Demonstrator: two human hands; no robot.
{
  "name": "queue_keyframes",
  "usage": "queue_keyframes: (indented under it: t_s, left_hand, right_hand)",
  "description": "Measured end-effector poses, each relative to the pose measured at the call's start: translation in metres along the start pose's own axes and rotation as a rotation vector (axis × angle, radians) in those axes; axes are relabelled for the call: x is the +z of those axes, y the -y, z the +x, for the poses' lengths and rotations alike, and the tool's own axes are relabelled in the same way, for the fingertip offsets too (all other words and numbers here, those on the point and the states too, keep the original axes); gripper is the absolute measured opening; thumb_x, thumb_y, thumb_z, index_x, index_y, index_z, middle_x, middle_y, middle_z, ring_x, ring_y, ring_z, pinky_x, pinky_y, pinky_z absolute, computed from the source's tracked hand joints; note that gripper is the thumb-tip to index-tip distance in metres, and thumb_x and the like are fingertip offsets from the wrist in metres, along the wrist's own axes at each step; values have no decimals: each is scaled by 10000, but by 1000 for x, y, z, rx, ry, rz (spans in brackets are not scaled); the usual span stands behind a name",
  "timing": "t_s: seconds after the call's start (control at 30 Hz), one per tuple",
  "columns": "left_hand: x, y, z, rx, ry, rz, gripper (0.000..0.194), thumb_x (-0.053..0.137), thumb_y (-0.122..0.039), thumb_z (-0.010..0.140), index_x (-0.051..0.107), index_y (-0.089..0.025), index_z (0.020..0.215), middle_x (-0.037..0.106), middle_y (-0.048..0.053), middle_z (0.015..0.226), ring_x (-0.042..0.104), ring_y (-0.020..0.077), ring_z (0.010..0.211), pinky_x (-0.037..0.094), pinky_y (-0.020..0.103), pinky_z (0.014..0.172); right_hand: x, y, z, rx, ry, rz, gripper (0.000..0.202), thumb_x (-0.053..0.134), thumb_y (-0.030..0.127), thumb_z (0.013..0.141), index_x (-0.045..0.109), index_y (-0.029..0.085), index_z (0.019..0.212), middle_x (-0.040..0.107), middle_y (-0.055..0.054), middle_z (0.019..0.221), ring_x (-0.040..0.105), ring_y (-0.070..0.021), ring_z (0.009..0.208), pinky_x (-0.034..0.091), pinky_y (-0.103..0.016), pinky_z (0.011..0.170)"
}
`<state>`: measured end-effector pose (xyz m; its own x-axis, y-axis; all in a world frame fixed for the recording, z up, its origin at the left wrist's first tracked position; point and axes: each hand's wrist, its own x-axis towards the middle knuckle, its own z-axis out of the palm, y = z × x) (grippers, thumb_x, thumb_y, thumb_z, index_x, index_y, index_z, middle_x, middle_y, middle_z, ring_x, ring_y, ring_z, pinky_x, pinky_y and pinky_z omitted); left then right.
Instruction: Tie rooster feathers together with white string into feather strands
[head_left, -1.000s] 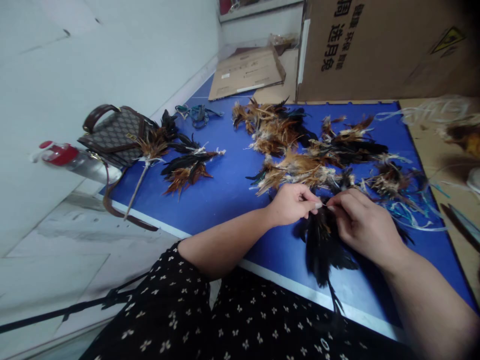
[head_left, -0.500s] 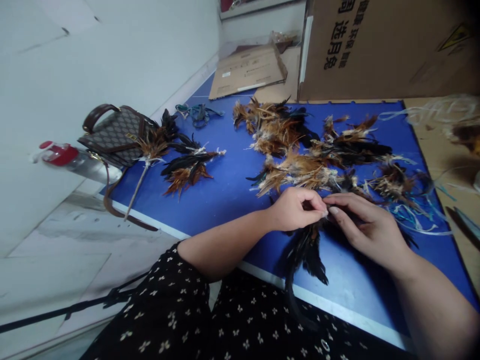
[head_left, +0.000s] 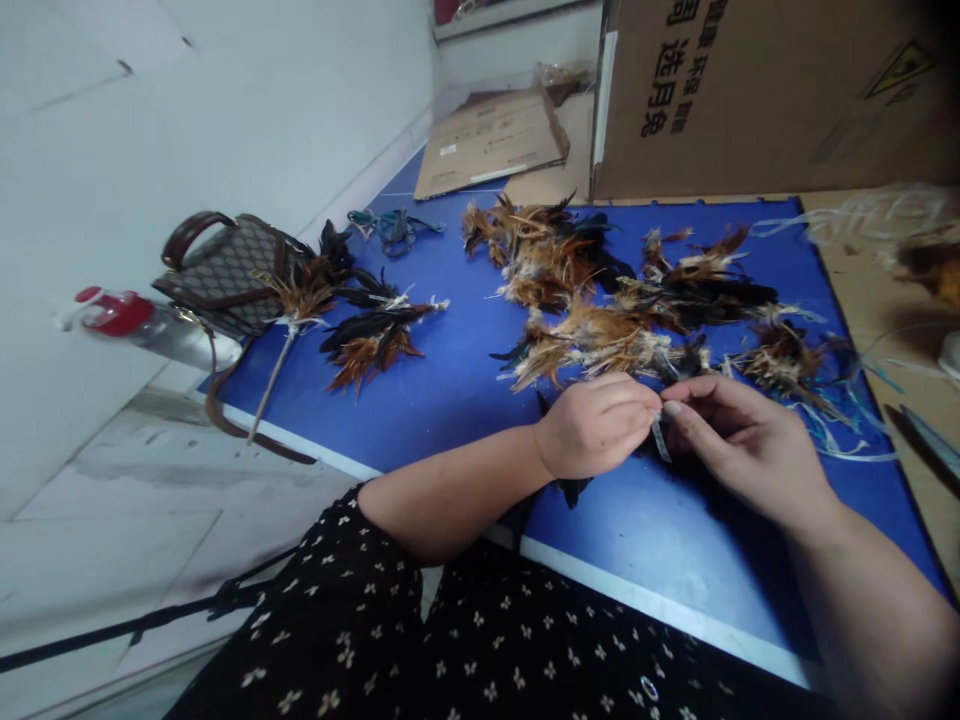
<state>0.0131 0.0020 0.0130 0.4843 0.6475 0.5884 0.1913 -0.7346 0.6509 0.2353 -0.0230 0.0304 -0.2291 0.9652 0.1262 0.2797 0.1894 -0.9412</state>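
Observation:
My left hand (head_left: 596, 428) is closed, its curled fingers around a bunch of black feathers (head_left: 574, 490). Most of that bunch is hidden; dark tips poke out below the palm and beside the wrist. My right hand (head_left: 750, 450) is closed too, thumb and forefinger pinched against the left fingertips. From where the fingertips meet hangs a short, pale, shiny strip (head_left: 661, 440). Just beyond the hands lie brown and black feather bunches (head_left: 600, 340) with pale bound ends.
On the left are a patterned handbag (head_left: 232, 270), a red-capped bottle (head_left: 150, 325), a feather bunch on a stick (head_left: 274, 380) and another feather bunch (head_left: 375, 335). Scissors (head_left: 926, 440) and loose pale string (head_left: 855, 215) lie right. A large cardboard box (head_left: 750, 110) stands behind.
The black feathers that hung below my hands have swung left under my left hand. My left fingers have curled in, and the pale strip shows between the fingertips.

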Motion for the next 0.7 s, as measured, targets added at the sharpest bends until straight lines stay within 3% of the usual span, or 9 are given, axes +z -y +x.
queue_keyframes:
  t_s: [0.13,0.27,0.4,0.57,0.7]
  left_hand:
    - [-2,-2,-1,-2,52,11,151,715,-222,990,755,-232,846,837,108,1113,787,228,1042,676,420,987]
    - [0,-3,-2,13,-1,8,174,712,-233,1011,752,-226,841,827,122,1108,790,227,1037,673,406,982]
    - [4,-2,-5,-11,-62,22,138,725,-226,1018,763,-229,885,821,117,1137,792,223,1060,669,415,1015]
    - [7,6,-6,178,-112,134,102,698,-206,1051,755,-204,966,834,97,1139,804,185,1053,695,364,968]
    - [10,12,-6,356,-224,151,36,703,-167,1053,738,-175,1058,839,96,1138,807,151,1045,696,316,954]
  right_hand:
    - [-5,5,1,70,29,76,440,834,644,957,756,230,1086,761,-40,763,690,-175,628,587,-281,567]
    - [-9,9,2,96,66,123,416,860,610,950,787,230,1104,755,-42,771,697,-174,657,585,-276,594]
    - [-11,11,3,19,82,106,340,864,555,962,822,223,1023,752,-64,926,685,-148,654,564,-282,588]
    - [-15,8,4,48,155,150,351,872,561,956,802,221,1012,702,-37,842,632,-148,699,535,-275,617]
    - [-19,4,4,18,159,146,336,879,562,944,787,239,961,706,-44,939,632,-155,757,546,-281,659]
